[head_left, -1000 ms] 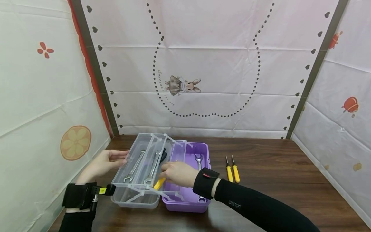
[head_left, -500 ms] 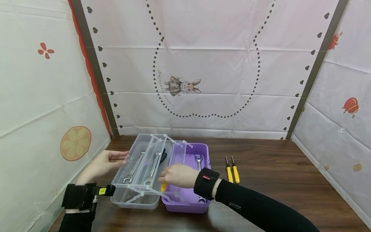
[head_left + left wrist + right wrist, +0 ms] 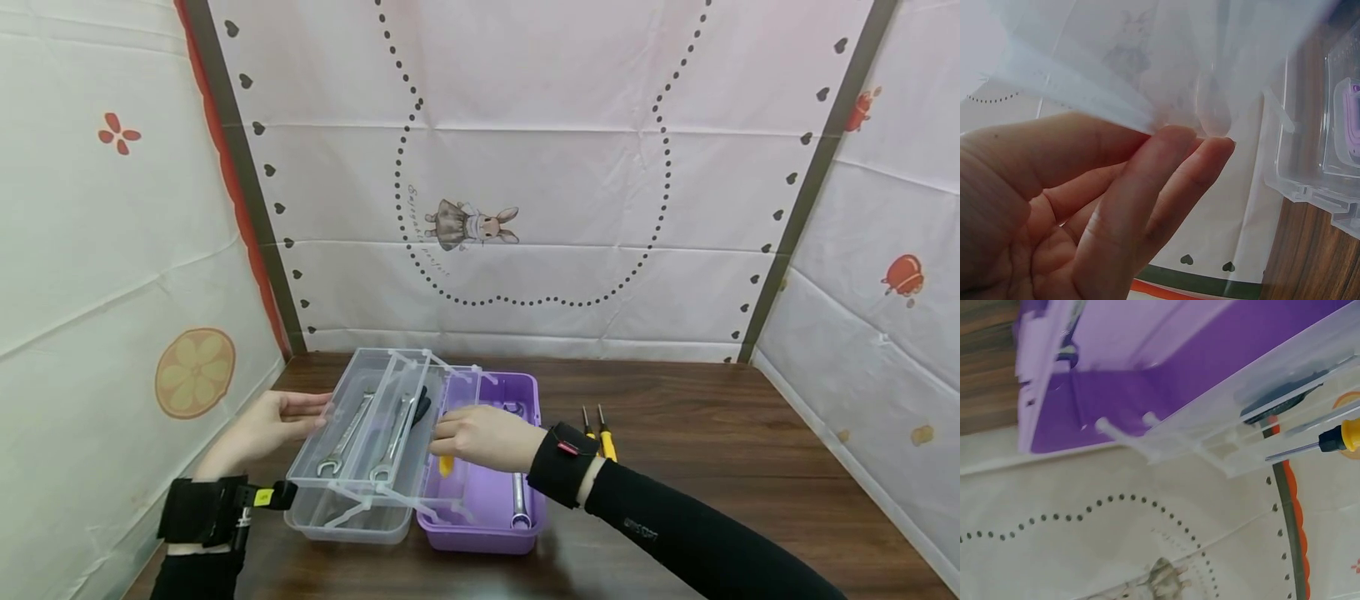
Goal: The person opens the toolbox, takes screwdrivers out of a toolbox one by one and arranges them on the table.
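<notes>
The toolbox stands opened out, a purple base (image 3: 480, 539) on the right and clear plastic trays (image 3: 405, 358) on linkage arms to the left. My left hand (image 3: 277, 421) pinches the left edge of the upper clear tray between thumb and fingers. Over the gap between trays and base, my right hand (image 3: 483, 435) grips a screwdriver (image 3: 1349, 435) by its yellow handle; its shaft shows in the right wrist view. Two wrenches lie in the clear trays, one wrench (image 3: 345, 437) left of the other wrench (image 3: 392, 442). Beside them is a black-handled item (image 3: 422, 407).
Inside the purple base lies another wrench (image 3: 520, 504), partly hidden by my right hand. Right of the box, two yellow screwdrivers rest on the wooden table (image 3: 675, 425), the nearer-right screwdriver (image 3: 607, 442) partly behind my wrist. Printed cloth walls (image 3: 540, 183) enclose the table.
My right hand has moved right and slightly away from me, carrying the screwdriver from over the clear trays toward the purple base. My left hand stays on the tray edge.
</notes>
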`<action>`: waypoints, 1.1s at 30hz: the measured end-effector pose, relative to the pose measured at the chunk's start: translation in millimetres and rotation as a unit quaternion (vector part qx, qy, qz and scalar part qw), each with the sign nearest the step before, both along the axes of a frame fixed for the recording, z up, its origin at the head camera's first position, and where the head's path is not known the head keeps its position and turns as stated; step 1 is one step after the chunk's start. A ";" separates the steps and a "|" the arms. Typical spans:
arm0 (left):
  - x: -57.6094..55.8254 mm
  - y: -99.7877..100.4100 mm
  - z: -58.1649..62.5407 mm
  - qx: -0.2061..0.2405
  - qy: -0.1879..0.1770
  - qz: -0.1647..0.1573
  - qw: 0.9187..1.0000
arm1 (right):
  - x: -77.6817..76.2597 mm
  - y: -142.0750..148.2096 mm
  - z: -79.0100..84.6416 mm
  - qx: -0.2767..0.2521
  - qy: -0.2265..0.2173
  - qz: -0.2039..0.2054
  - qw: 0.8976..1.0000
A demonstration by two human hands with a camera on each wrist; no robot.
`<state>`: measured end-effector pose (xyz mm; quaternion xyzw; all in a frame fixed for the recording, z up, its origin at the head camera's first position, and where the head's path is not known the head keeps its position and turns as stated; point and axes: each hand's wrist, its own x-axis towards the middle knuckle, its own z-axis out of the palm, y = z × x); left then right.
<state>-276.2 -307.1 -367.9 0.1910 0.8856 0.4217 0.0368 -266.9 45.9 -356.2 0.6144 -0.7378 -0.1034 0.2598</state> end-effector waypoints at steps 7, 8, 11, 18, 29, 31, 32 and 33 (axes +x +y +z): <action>0.8 -0.3 0.2 0.004 0.000 0.000 1.000 | -5.2 29.2 4.7 -0.038 0.017 0.024 0.999; 0.6 -0.3 0.2 0.003 0.000 0.000 1.000 | -6.4 34.0 5.0 -0.044 0.017 0.028 0.998; 0.4 0.0 0.0 -0.001 0.001 0.003 1.000 | -10.1 48.8 5.0 -0.066 0.018 0.038 0.997; 0.2 -0.4 -0.7 -0.004 -0.002 0.006 1.000 | -18.3 84.0 -0.1 -0.084 0.044 0.042 0.995; -1.5 -1.7 -2.9 -0.005 -0.002 0.006 1.000 | -12.2 143.8 -14.8 -0.049 0.031 -0.033 0.998; -1.7 -2.1 -2.8 -0.002 0.000 0.003 1.000 | -12.7 154.5 -20.0 -0.045 0.037 -0.046 0.997; -1.8 -2.2 -2.6 -0.002 0.000 0.002 1.000 | -13.0 160.0 -22.9 -0.045 0.039 -0.051 0.997; -1.8 -2.4 -2.4 -0.001 0.000 0.001 1.000 | -13.4 165.4 -25.7 -0.044 0.041 -0.055 0.997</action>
